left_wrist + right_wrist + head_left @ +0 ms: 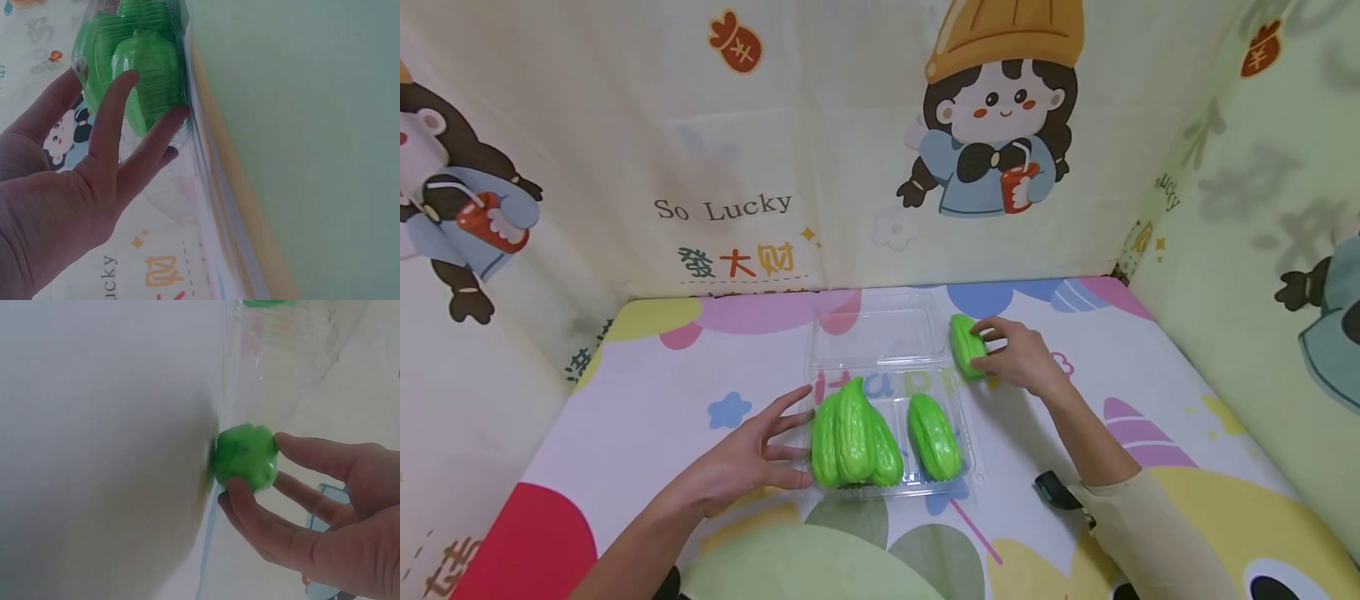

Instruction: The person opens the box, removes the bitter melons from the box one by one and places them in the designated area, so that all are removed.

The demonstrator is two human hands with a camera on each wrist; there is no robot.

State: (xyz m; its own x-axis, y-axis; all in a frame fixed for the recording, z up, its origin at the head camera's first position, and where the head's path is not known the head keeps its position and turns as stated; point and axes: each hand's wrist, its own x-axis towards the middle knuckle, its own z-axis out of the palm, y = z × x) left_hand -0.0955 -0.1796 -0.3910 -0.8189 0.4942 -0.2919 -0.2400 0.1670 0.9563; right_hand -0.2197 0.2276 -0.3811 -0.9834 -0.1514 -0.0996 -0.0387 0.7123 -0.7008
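Note:
A clear plastic clamshell box (898, 491) lies with its lid (880, 329) folded back. In its left part a pile of glossy green ridged vegetables (853, 433) is heaped, one on top of the others. One more green vegetable (935, 437) lies in the right part. My left hand (752, 458) has its fingers spread along the box's left side, fingertips at the wall. Beyond the box's right back corner, my right hand (1018, 354) holds another ridged green vegetable (247, 456) between thumb and fingers, close over the table beside the lid.
A printed cloth (647, 400) covers the table. Patterned sheets (850, 150) rise behind it and at both sides. A dark wrist strap piece (1057, 492) shows by the right sleeve (1157, 525).

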